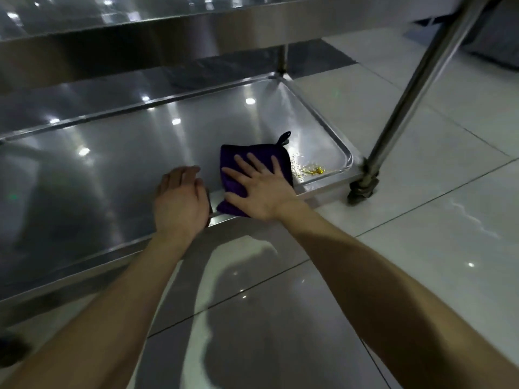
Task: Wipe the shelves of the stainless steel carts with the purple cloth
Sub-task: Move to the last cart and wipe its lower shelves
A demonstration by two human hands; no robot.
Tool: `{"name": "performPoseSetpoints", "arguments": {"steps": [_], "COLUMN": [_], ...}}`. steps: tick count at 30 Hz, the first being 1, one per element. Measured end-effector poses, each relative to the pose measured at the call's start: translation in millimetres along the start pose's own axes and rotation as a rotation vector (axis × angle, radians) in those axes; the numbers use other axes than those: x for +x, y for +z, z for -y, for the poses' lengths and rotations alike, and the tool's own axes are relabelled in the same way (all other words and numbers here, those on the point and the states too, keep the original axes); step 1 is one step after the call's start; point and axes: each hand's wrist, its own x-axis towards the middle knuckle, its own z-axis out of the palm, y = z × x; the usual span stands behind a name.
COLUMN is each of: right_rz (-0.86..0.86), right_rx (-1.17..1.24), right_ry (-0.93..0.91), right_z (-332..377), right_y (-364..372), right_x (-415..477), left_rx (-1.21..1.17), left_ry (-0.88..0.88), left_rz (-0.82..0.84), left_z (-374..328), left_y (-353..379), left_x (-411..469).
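The purple cloth (pixel 254 175) lies folded flat on the bottom shelf (pixel 126 153) of the steel cart, near its front right corner, its hanging loop pointing away from the person. The right hand (pixel 259 189) presses on it with fingers spread and straight. Just beyond those fingertips, to the right, yellow crumbs (pixel 310 169) sit in the corner, so I'd judge the next stroke runs that way. The left hand (pixel 181 202) rests just beside the cloth at the shelf's front lip, fingers loosely curled, holding nothing that I can see.
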Motion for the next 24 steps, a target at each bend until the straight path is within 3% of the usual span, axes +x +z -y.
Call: {"name": "performPoseSetpoints", "arguments": {"steps": [5, 10, 13, 20, 24], "right_rz": [-0.003, -0.005, -0.006, -0.032, 0.024], "right_rx": [-0.007, 0.030, 0.019, 0.026, 0.039], "right_ry": [-0.081, 0.114, 0.181, 0.230, 0.047], "right_z": [-56.3, -152.0, -171.6, -117.8, -38.5], "right_y": [-9.8, -31.0, -38.1, -47.4, -41.5], "right_x": [-4.8, 3.0, 39.2, 149.5, 177.8], "left_rx": [0.092, 0.090, 0.096, 0.092, 0.096], "left_ry": [-0.005, 0.007, -0.004, 0.033, 0.032], "left_rz": [0.028, 0.005, 0.005, -0.060, -0.036], "left_z": [3.2, 0.6, -0.7, 5.8, 5.5], "left_y": [20.4, 23.1, 24.1, 29.8, 28.4], "left_x": [8.5, 7.6, 8.3, 4.1, 4.8]}}
